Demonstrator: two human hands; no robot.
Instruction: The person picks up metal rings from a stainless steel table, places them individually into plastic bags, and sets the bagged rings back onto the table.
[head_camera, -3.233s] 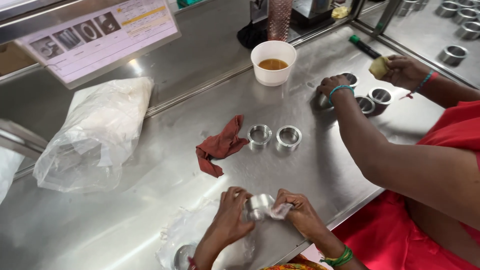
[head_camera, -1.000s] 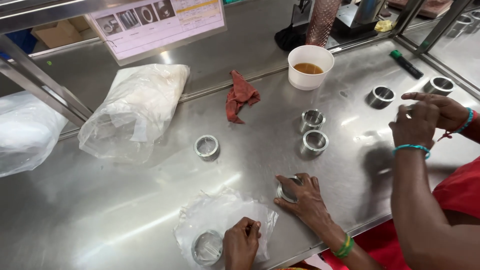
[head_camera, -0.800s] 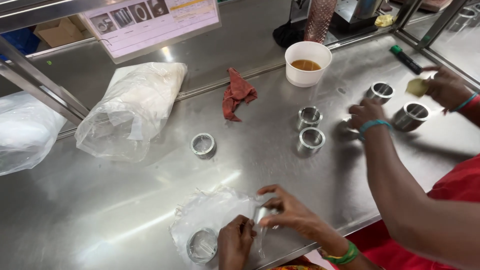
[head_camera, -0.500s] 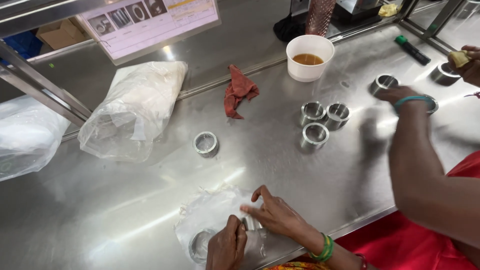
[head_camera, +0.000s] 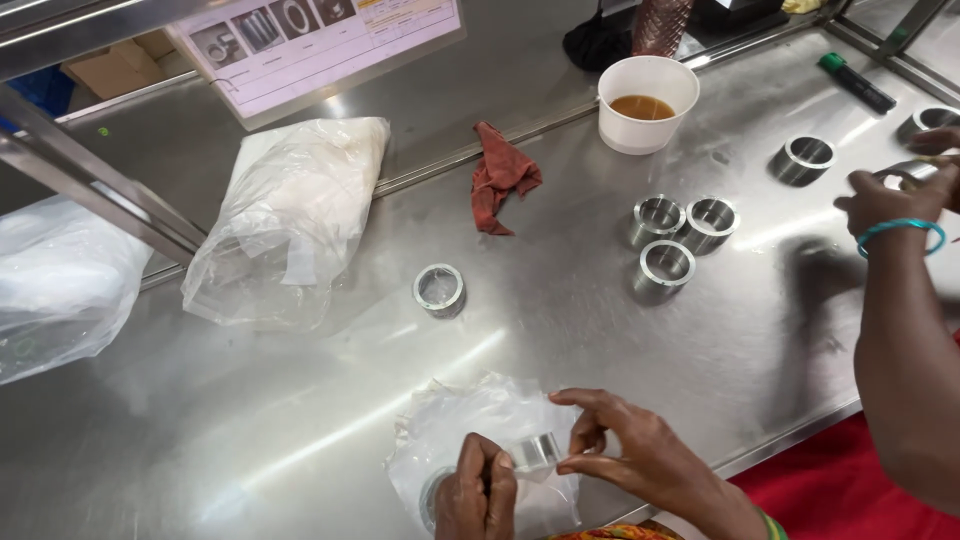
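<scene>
A short shiny metal ring (head_camera: 535, 452) lies on its side over a crumpled clear plastic bag (head_camera: 470, 415) at the near table edge. My left hand (head_camera: 478, 497) pinches its left end and my right hand (head_camera: 632, 452) pinches its right end with thumb and fingertips. A second metal ring (head_camera: 430, 497) sits inside the bag, partly hidden under my left hand. Another single ring (head_camera: 439, 289) stands on the steel table (head_camera: 300, 400) beyond the bag.
Three rings (head_camera: 665, 265) cluster at centre right, with more (head_camera: 805, 158) farther right. A white cup of brown liquid (head_camera: 647, 100), a red cloth (head_camera: 500, 175), a stuffed plastic bag (head_camera: 290, 215) and a black marker (head_camera: 855, 80) are behind. A co-worker's arm (head_camera: 900, 300) reaches in at right.
My right hand brought the ring from the table onto the bag, and my left hand took its other end. The co-worker set a third ring by the pair and drew back right.
</scene>
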